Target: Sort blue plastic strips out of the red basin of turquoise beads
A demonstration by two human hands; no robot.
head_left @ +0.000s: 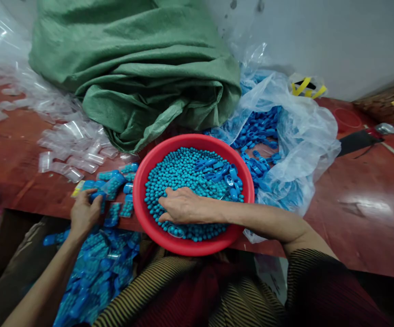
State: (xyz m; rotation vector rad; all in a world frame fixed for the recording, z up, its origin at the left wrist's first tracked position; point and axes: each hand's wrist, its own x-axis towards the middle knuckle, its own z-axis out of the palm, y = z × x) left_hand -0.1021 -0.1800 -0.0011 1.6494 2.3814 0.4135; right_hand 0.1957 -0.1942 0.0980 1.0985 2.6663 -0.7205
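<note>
A red basin [138, 200] full of small turquoise beads [169, 168] stands at the table's front edge. Loose blue caps [222, 172] lie on the beads at its right side. My right hand [181, 206] is down on the beads with its fingers curled; what they hold, if anything, is hidden. Just below it, a clear plastic container [176, 231] rests among the beads. To the left of the basin, my left hand [84, 211] closes its thumb and fingers on a blue-capped container [98, 196]. Several filled, blue-capped containers [113, 185] lie around those fingertips.
Clear empty containers [77, 145] are spread over the red table [22, 172] at left. A green sack [142, 77] is heaped behind the basin. More blue caps [258, 127] spill from a plastic bag [306, 136] at right. Below the table edge lies a pile of filled containers [94, 272].
</note>
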